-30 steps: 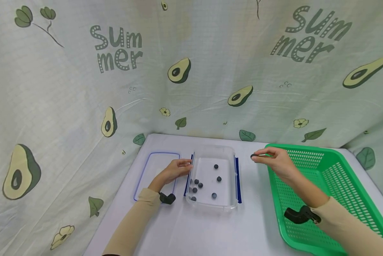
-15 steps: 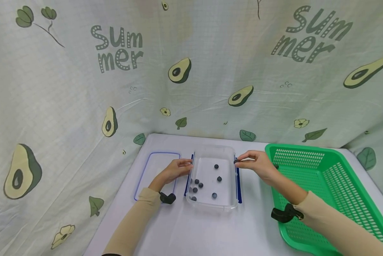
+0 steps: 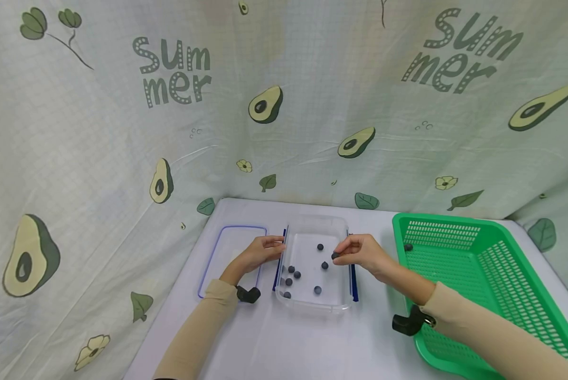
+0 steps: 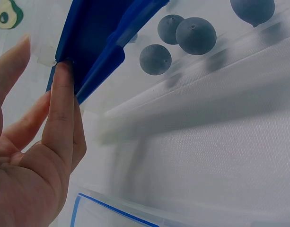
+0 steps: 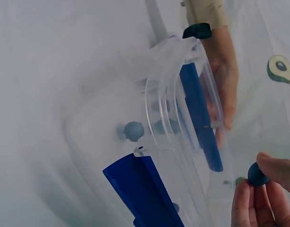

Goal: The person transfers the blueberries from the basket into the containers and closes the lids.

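We see the right hand (image 3: 359,252) with its thumb and fingertips closed together, pinching a dark blue berry (image 5: 257,175). The berry sits right at the tips, its outer side showing beyond the thumb. In the head view these fingertips are over the right part of the clear box (image 3: 318,307), and the berry is held above its floor.

Close to the pinching fingers, a little to their left, we see two loose berries (image 3: 325,265) in the box. Another lies nearer to us than those fingers, and a cluster (image 3: 297,275) lies well to their left, by the wall next to the left hand (image 3: 260,256).

The left hand has its fingers extended and its thumb apart; we see fingertips touching the left flap (image 4: 95,42), with no berry in them. The lid (image 3: 243,227) lies to the left of these fingers on the table (image 3: 284,343), partly behind the wrist.

To the right of the right fingers we find the green basket (image 3: 459,274), with one berry near its left side. The right flap (image 3: 354,285) hangs just below the right hand.
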Demonstrator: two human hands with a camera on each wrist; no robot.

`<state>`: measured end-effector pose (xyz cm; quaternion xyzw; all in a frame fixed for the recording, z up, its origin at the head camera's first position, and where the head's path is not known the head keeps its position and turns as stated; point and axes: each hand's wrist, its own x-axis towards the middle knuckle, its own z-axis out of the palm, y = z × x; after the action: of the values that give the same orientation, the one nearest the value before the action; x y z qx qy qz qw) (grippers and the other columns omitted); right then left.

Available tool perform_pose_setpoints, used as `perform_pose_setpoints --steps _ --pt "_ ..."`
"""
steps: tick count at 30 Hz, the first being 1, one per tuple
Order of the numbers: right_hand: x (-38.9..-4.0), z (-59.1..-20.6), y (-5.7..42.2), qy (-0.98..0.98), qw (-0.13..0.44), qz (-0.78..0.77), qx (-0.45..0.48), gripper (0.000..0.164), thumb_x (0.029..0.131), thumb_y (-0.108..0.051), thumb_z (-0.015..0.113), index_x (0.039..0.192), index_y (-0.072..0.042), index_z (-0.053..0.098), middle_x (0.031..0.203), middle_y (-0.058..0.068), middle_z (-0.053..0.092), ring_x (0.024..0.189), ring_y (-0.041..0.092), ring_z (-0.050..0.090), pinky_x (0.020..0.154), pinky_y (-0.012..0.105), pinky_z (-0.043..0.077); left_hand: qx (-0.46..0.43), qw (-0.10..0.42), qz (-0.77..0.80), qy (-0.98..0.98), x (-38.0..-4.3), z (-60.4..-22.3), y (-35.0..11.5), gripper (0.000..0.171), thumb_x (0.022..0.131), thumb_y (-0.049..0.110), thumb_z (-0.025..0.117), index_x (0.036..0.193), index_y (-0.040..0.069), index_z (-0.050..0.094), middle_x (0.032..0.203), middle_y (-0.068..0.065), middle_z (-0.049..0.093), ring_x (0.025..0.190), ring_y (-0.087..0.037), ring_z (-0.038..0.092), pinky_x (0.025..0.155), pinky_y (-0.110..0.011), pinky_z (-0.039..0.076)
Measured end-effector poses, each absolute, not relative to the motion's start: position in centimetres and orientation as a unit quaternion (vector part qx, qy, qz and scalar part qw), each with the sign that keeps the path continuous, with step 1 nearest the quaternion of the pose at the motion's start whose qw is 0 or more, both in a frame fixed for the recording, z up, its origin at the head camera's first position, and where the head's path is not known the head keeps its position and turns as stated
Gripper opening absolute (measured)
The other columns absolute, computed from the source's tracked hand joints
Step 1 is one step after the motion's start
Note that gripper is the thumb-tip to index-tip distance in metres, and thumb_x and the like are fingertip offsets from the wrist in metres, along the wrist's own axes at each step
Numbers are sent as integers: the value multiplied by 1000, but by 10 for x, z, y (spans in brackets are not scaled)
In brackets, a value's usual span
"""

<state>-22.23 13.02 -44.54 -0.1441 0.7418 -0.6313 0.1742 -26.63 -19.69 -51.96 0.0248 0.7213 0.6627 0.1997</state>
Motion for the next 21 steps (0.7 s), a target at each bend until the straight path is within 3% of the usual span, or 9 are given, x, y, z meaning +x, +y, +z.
perform_pose_setpoints --steps 11,21 --pt "-215 -453 120 755 182 -613 -145 28 78 3 82 98 14 66 86 16 72 78 18 68 74 25 57 26 202 654 728 -264 -517 -197 51 96 14 69 140 -3 51 127 -18 57 114 -25 62 97 -32 53" --pt "-215 -458 122 761 175 -611 -134 28 79 0 82 99 12 67 88 14 73 81 18 69 77 24 58 20 197 653 731 -264 -516 -195 49 97 13 68 139 -4 52 126 -19 58 110 -23 63 96 -32 54"
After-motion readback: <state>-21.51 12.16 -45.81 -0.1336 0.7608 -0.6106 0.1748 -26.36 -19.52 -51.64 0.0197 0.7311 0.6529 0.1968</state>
